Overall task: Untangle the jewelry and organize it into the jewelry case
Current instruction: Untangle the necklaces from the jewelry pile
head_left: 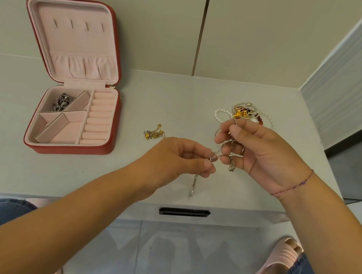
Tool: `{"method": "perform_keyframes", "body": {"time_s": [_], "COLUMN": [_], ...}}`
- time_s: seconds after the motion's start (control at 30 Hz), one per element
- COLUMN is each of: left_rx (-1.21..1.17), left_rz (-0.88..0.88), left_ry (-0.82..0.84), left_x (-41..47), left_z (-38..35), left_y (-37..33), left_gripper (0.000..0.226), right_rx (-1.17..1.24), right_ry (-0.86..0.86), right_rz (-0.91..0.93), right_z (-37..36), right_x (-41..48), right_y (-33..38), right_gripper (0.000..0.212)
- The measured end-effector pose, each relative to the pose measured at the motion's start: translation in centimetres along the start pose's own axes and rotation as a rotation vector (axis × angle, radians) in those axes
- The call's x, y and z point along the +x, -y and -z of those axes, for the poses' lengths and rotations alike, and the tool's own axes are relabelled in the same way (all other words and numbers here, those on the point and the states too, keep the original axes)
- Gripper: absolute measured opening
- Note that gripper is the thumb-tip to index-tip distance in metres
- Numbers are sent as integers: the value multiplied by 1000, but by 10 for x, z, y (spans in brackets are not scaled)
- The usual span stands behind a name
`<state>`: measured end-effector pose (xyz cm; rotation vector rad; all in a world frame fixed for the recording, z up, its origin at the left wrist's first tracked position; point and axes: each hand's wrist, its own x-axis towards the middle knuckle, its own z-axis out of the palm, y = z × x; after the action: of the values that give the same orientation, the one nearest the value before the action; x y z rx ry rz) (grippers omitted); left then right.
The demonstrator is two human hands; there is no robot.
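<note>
left hand: pinching one end of thin silver charm chain | right hand: pinching the other end | chain axis: left-right, held above pale bench | open red pink-lined jewelry case: well apart to the left, left hand nearer

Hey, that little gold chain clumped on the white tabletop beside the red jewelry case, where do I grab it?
Pinch the little gold chain at its bunched middle, coming straight down from above. It lies flat in a loose clump on the white tabletop, so probably no side offers an edge.
</note>
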<state>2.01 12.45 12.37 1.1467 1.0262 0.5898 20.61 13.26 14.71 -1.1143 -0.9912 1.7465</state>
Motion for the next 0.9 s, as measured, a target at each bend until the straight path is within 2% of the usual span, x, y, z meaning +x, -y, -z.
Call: {"method": "perform_keyframes", "body": {"time_s": [0.23, 0.43, 0.63, 0.7, 0.8, 0.9], "left_rx": [-90, -120, -39, -2, 8, -3], "left_rz": [-24, -27, -72, -90, -101, -104], "left_ry": [-116, -125, -138, -147, -172, -199], "left_x": [2, 3, 1, 1, 0, 1], "left_z": [4, 5, 7, 7, 7, 7], "left_y": [-3, -4, -7, -8, -9, -9], "left_gripper": [10, 14, 18, 20, 23, 23], "right_rx": [-226, -462, -494, -543, -636, -642], "right_ry": [-35, -6, -44, -41, -41, -67], "right_rz": [-4, 2, 9, 57, 138, 166], "right_z": [3, 0, 0, 0, -2, -3], "right_x": [-1, -1, 0, 0, -1, -2], "right_y": [-3, -9, -10, -9, -8, -8], "right_gripper": [14, 20, 40, 34, 13, 6]}}
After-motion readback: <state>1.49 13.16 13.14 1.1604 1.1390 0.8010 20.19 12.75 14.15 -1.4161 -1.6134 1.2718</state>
